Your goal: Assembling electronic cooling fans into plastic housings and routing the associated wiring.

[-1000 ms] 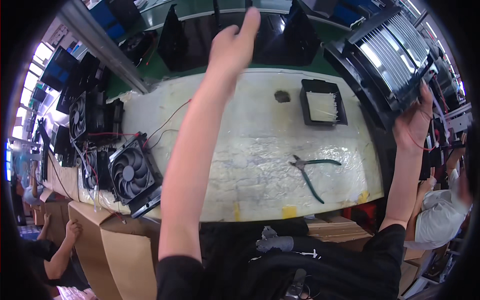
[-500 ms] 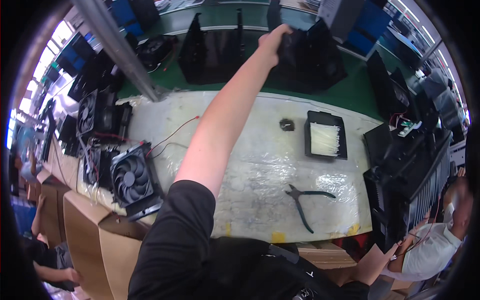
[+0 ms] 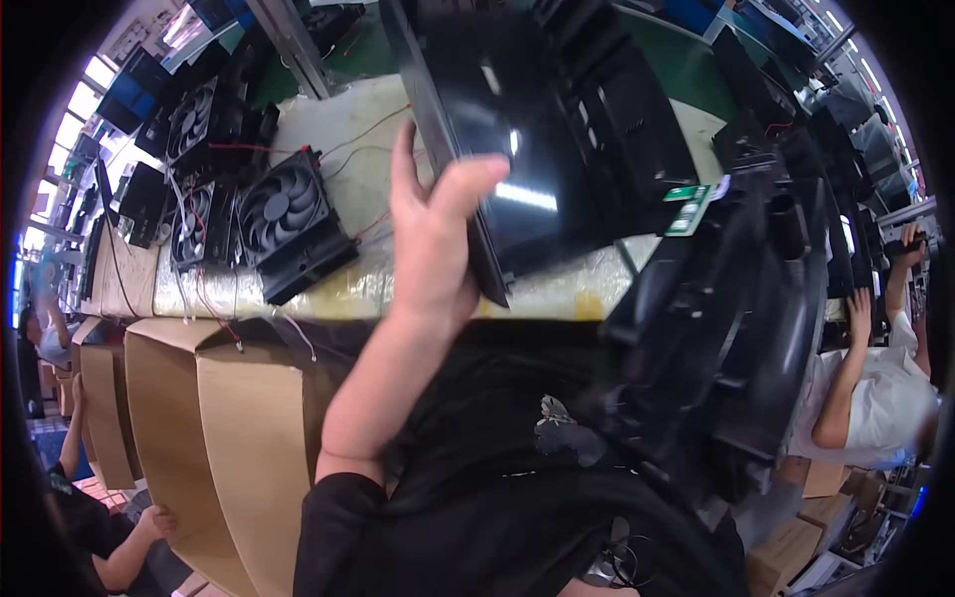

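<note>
My left hand (image 3: 433, 234) grips the near edge of a large glossy black panel (image 3: 557, 129), thumb on top and fingers behind it. The panel is tilted and held close to my chest, above the front edge of the worktable (image 3: 368, 289). A big black plastic housing with a round opening (image 3: 736, 308) stands close at my right side, partly over my lap. My right hand does not show; the housing may hide it.
Several black cooling fans with red and black wires (image 3: 288, 214) lie on the table's left part. Open cardboard boxes (image 3: 229, 428) stand at the lower left. A co-worker in white (image 3: 875, 388) sits on the right; another person's arm (image 3: 109, 537) shows at the lower left.
My left arm was stretched far across the table; it has come back near my body holding the black panel. The black housing on the right dropped from overhead to beside my lap.
</note>
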`<action>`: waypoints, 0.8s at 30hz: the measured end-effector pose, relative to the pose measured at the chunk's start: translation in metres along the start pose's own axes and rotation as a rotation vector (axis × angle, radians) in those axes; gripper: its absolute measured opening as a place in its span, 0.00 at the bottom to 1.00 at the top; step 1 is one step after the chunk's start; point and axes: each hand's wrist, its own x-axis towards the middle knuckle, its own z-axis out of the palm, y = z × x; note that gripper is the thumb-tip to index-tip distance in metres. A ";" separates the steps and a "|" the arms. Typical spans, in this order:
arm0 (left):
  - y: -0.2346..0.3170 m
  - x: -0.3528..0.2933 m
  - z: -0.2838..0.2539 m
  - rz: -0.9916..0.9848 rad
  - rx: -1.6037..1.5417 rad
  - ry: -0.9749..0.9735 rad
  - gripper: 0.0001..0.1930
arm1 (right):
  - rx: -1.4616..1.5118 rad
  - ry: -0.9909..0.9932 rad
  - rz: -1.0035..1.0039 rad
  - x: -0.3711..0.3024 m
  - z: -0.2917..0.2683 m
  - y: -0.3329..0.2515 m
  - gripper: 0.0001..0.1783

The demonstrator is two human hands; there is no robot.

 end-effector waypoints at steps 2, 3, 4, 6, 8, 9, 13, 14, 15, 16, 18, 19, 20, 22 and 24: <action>-0.017 -0.028 -0.012 -0.034 -0.048 0.099 0.48 | 0.035 0.038 0.003 0.019 0.007 0.010 0.40; -0.024 -0.038 -0.018 -0.061 -0.086 0.121 0.48 | 0.050 0.062 0.004 0.140 0.080 0.097 0.39; -0.035 -0.044 -0.025 -0.111 -0.069 0.144 0.48 | 0.066 0.085 0.003 0.027 0.011 0.025 0.39; -0.034 -0.058 -0.031 -0.199 0.090 0.199 0.49 | 0.096 0.120 0.012 0.036 0.023 0.046 0.39; -0.040 -0.063 -0.049 -0.194 0.202 0.196 0.52 | 0.059 0.199 0.108 0.050 0.058 0.054 0.32; -0.040 -0.059 -0.058 -0.199 0.219 0.140 0.54 | 0.047 0.216 0.091 0.057 0.065 0.060 0.32; -0.030 0.010 -0.112 -0.380 0.103 0.114 0.59 | 0.202 0.200 0.092 0.080 0.083 0.068 0.27; -0.025 0.022 -0.118 -0.394 0.104 0.115 0.59 | 0.249 0.193 0.104 0.085 0.086 0.071 0.26; -0.022 0.032 -0.123 -0.450 0.134 0.092 0.59 | 0.297 0.187 0.116 0.089 0.088 0.074 0.25; -0.020 0.038 -0.126 -0.507 0.163 0.070 0.59 | 0.346 0.180 0.127 0.093 0.091 0.077 0.24; -0.022 0.031 -0.110 -0.462 0.104 0.036 0.58 | 0.369 0.203 0.072 0.102 0.092 0.078 0.21; -0.023 0.022 -0.101 -0.401 0.042 0.019 0.58 | 0.373 0.222 0.048 0.103 0.088 0.077 0.21; -0.034 0.010 -0.105 -0.412 -0.010 0.132 0.57 | 0.360 0.235 0.044 0.107 0.067 0.081 0.21; -0.023 -0.004 -0.110 -0.399 0.022 0.118 0.56 | 0.324 0.296 0.033 0.116 0.073 0.082 0.21; -0.016 -0.008 -0.095 -0.369 -0.022 0.070 0.51 | 0.366 0.334 0.027 0.120 0.068 0.078 0.25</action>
